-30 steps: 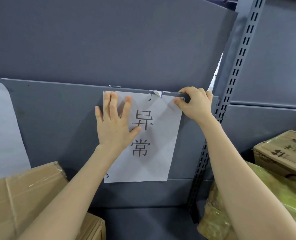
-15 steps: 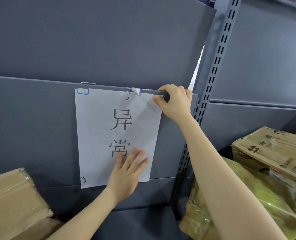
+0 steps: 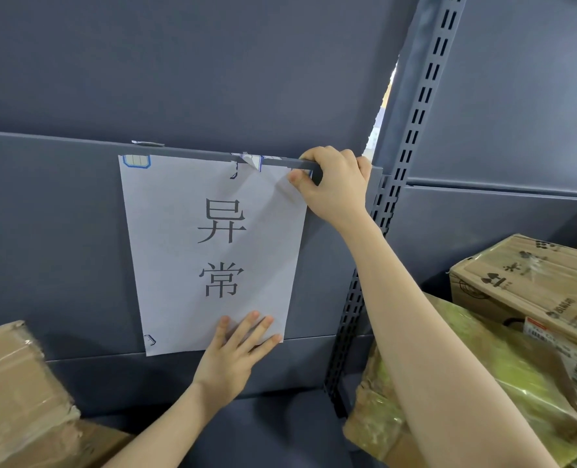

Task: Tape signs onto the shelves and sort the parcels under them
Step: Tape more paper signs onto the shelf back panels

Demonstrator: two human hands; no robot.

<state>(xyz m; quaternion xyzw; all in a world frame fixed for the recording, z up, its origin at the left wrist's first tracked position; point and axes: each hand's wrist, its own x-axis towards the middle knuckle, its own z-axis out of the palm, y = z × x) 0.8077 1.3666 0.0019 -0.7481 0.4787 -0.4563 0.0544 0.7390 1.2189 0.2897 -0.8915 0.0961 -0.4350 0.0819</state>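
Your left hand [image 3: 233, 359] lies flat, fingers straight and slightly spread, pressing the lower right part of the white paper sign [image 3: 165, 251] against the grey shelf panel [image 3: 60, 248]. Your right hand [image 3: 334, 184] hooks its fingers over the panel's top lip, clamped there, while the thumb pins the sign's upper right corner to the metal. The sign hangs upright on the panel front, printed with two large black characters. A blue-edged tape piece [image 3: 136, 161] sits on its top left corner, another [image 3: 251, 160] curls away at the top middle, and a third [image 3: 149, 340] marks the bottom left. A slotted upright [image 3: 412, 130] stands just right of your right hand. A cardboard box [image 3: 13, 393] sits lower left; a green-wrapped parcel [image 3: 483, 366] and a printed carton [image 3: 534, 282] lie on the right
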